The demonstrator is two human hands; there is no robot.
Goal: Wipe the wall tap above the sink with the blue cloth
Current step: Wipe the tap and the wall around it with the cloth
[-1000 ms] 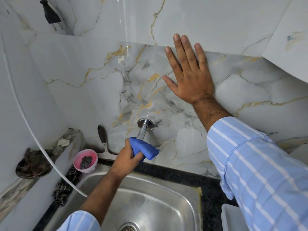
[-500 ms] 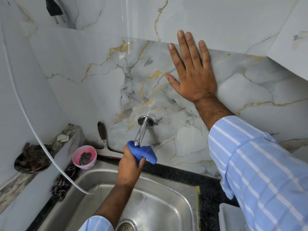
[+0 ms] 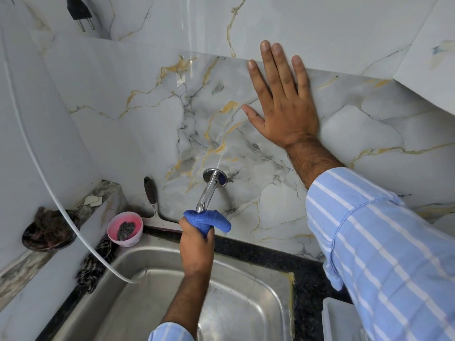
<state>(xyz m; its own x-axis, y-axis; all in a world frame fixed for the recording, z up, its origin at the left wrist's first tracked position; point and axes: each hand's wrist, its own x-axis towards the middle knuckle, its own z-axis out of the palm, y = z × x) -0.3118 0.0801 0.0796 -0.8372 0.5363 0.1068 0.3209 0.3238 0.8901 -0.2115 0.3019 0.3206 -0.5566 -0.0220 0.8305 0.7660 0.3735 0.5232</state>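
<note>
A chrome wall tap (image 3: pixel 209 190) juts from the marble wall above the steel sink (image 3: pixel 248 301). My left hand (image 3: pixel 197 244) grips the blue cloth (image 3: pixel 209 221), which is wrapped round the outer end of the spout, so the tap's tip is hidden. The round wall flange and upper spout are bare. My right hand (image 3: pixel 283 104) lies flat on the marble wall, fingers spread, up and to the right of the tap, holding nothing.
A pink cup (image 3: pixel 125 228) with a dark scrubber stands at the sink's back left corner, beside a scraper (image 3: pixel 154 205). A white hose (image 3: pixel 61 205) curves into the sink. A dark dish (image 3: pixel 49 230) sits on the left ledge. A plug (image 3: pixel 80 11) hangs top left. A white container (image 3: pixel 342 321) is at lower right.
My left hand has slid the blue cloth down the spout away from the wall, baring more chrome. My right hand stays flat on the wall.
</note>
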